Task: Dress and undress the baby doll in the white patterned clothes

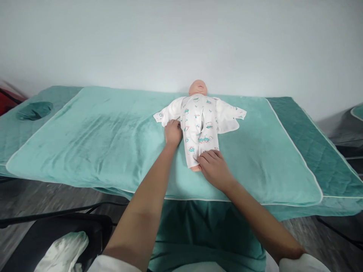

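Note:
A baby doll [198,87] lies on its back with its head toward the wall. White printed baby trousers [195,124] with a slit at the crotch cover its front from near the neck to the ankles. A white baby shirt [227,116] spreads out on both sides, its sleeves stretched outward. My left hand [173,133] rests against the doll's side at the shirt's lower edge, fingers curled and their tips partly hidden. Down at the trouser hem, my right hand [212,166] is closed on one leg end. One doll foot [196,168] shows beside it.
Under the doll is a light green plush sheet [113,132] on a massage bed with a face hole [34,110] at the left. A black chair [85,234] stands at lower left, bearing a crumpled printed cloth [65,251]. A pale wall [170,41] borders the bed's far side.

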Tool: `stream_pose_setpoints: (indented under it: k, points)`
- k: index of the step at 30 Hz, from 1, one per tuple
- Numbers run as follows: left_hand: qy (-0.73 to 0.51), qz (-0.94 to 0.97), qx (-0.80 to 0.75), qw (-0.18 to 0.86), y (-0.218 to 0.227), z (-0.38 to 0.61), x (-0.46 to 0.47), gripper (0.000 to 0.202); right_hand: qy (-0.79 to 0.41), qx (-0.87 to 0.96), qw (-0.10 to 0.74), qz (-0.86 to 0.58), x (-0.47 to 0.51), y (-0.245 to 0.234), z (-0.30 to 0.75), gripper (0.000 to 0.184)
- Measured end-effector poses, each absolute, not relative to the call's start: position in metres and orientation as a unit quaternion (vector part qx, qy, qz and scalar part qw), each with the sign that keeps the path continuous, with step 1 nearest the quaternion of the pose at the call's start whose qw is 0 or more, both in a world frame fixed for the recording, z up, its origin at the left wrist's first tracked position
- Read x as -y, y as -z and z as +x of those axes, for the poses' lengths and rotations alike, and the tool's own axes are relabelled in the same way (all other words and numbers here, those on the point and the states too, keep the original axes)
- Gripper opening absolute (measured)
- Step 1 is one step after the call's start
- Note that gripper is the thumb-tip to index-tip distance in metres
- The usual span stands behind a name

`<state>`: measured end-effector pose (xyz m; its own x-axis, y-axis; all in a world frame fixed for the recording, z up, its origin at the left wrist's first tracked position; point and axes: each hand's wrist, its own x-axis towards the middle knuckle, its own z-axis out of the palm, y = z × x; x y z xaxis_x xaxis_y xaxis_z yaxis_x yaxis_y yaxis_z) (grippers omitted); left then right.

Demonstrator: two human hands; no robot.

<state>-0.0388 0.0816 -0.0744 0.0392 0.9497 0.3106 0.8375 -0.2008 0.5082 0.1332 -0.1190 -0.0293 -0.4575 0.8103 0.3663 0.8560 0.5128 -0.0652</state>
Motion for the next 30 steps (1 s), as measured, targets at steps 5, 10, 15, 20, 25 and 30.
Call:
stream_pose_setpoints:
  k: [5, 10, 15, 20, 25, 30]
  points:
    - [-0.293, 0.718, -0.624, 0.097, 0.074, -0.039, -0.082, 0.029, 0.023, 0.854, 0.259, -0.451, 0.129, 0.009, 0.13, 0.012]
    - [-0.305, 0.717, -0.62, 0.094, 0.078, -0.04, -0.083, 0.028, -0.018, 0.849, 0.292, -0.439, 0.134, 0.003, 0.125, 0.01]
    - [-0.312, 0.716, -0.619, 0.086, 0.083, -0.04, -0.085, 0.028, -0.038, 0.858, 0.254, -0.444, 0.135, 0.009, 0.136, 0.008]
    - [-0.311, 0.718, -0.618, 0.082, 0.083, -0.04, -0.085, 0.029, -0.07, 0.802, 0.352, -0.477, 0.111, 0.009, 0.157, 0.017]
    - [-0.307, 0.715, -0.621, 0.09, 0.078, -0.039, -0.082, 0.029, -0.012, 0.735, 0.344, -0.584, 0.056, 0.013, 0.166, 0.029]
    - [-0.305, 0.715, -0.621, 0.097, 0.078, -0.039, -0.082, 0.027, 0.038, 0.71, 0.293, -0.64, 0.014, 0.005, 0.159, 0.029]
